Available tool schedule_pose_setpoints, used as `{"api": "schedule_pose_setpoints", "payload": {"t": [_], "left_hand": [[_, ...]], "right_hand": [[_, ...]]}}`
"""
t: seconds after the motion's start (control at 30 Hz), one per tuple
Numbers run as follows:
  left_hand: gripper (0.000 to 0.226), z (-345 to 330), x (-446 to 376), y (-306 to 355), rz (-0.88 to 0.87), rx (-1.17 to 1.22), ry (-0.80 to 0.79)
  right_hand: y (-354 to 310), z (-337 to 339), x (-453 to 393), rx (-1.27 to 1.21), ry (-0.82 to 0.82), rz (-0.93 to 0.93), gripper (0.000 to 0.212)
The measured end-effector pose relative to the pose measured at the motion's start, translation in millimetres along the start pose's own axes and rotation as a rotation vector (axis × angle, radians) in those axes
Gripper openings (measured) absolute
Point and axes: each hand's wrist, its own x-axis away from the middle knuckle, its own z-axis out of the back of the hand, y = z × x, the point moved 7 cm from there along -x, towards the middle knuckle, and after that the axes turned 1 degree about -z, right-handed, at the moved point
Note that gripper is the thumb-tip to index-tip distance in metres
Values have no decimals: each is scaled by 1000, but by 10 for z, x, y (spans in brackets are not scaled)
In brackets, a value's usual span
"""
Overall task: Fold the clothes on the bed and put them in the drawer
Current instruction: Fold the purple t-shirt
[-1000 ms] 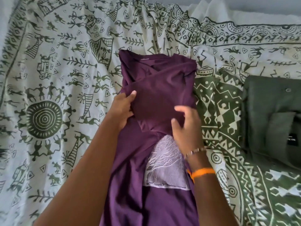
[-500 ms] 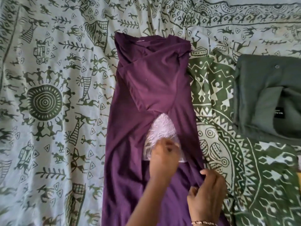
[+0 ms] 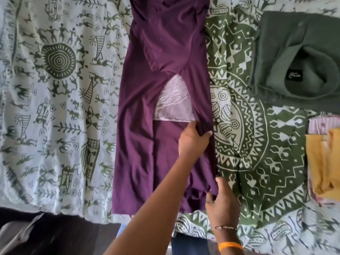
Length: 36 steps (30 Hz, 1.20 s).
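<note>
A purple T-shirt (image 3: pixel 139 111) lies lengthwise on the bed, both sides and sleeves folded inward, with a white tree print showing in the middle gap. My left hand (image 3: pixel 193 138) pinches the folded right side panel just below the print. My right hand (image 3: pixel 221 203) grips the same right edge near the hem at the bed's front edge.
The green and white patterned bedsheet (image 3: pixel 58 100) covers the bed. A folded grey-green shirt (image 3: pixel 298 57) lies at the right. A yellow garment (image 3: pixel 323 162) sits on a striped one at the far right. Dark floor (image 3: pixel 60 236) shows below the bed edge.
Both hands have left the folded sleeves at the top and come down the shirt. They now hold its right edge, and the view has tilted toward the hem.
</note>
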Motion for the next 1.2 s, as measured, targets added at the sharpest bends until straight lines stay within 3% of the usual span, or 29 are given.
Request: {"api": "schedule_pose_setpoints", "payload": {"t": [0.1, 0.23, 0.33, 0.43, 0.5, 0.57, 0.67, 0.83, 0.97, 1.07, 1.13, 1.2], "left_hand": [[46, 109, -113, 142, -67, 198, 41], [35, 386, -162, 212, -195, 449, 167], [30, 477, -172, -90, -144, 393, 158], [41, 482, -152, -431, -27, 224, 74], [45, 502, -23, -592, -22, 91, 54], [37, 477, 180, -769, -6, -44, 27], [26, 359, 493, -1033, 75, -113, -50], [16, 362, 748, -1209, 161, -129, -20], [10, 682, 922, -1139, 42, -30, 218], [23, 988, 1078, -1112, -21, -136, 470], [33, 1151, 1163, -1284, 93, -193, 558], [48, 1191, 1215, -1581, 328, -204, 471]], "right_hand": [[-126, -27, 74, -20, -47, 188, 62], [-247, -86, 191, 54, -115, 231, 76], [-296, -338, 358, 159, -326, 195, 80], [-323, -630, 538, 57, -600, 210, 71], [-409, -560, 499, -53, -529, 222, 50], [-416, -365, 342, -158, -290, 176, 31], [-350, -169, 73, -226, -67, 115, 32], [-274, -305, -131, -97, -192, -28, 67], [-143, -387, -63, -192, -228, -164, 46], [-57, -424, -14, -140, -270, -214, 30], [-45, -442, 29, -129, -291, -233, 24], [-35, -443, 67, -108, -302, -250, 21]]}}
